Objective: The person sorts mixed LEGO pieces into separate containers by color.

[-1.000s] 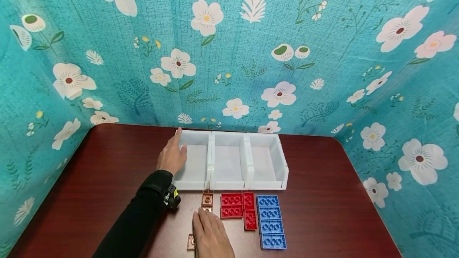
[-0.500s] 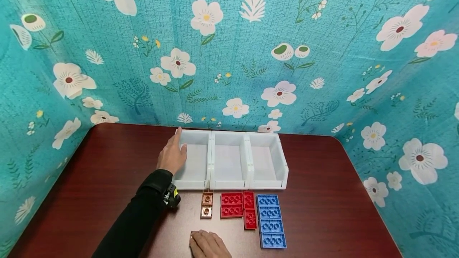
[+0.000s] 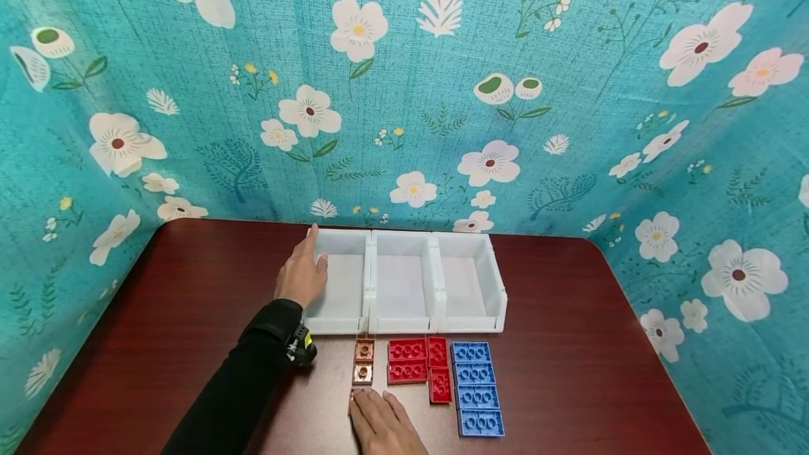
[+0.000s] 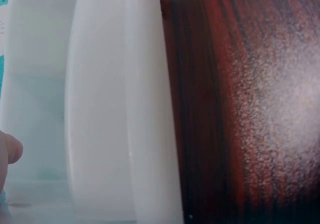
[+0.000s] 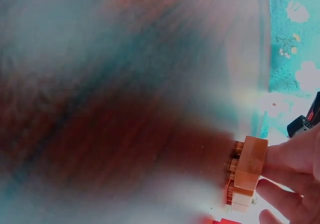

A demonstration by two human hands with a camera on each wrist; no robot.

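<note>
My left hand (image 3: 300, 274) lies along the outer side of the leftmost white bin (image 3: 344, 279), index finger stretched toward its back corner and thumb over the rim. Only a thumb tip (image 4: 14, 148) shows at the edge of the left wrist view. Low in the head view, my right hand (image 3: 387, 423) has its fingers stretched out over the table. Its fingertips touch the upper side of an orange-brown toy brick (image 5: 252, 163), studs down on the table; no thumb shows around it. Just beyond stand two more orange-brown bricks (image 3: 363, 362) in a column.
Two more white bins, a middle one (image 3: 401, 283) and a right one (image 3: 466, 279), adjoin the left bin. Before them lie several red bricks (image 3: 407, 361) and a column of blue bricks (image 3: 477, 390), undersides up. A flowered teal cloth (image 3: 404, 90) hangs behind the table (image 3: 569, 343).
My right hand drew back toward me, uncovering the orange-brown pair, then moved forward and right with the single brick, up near the pair. The left hand stayed on the bin.
</note>
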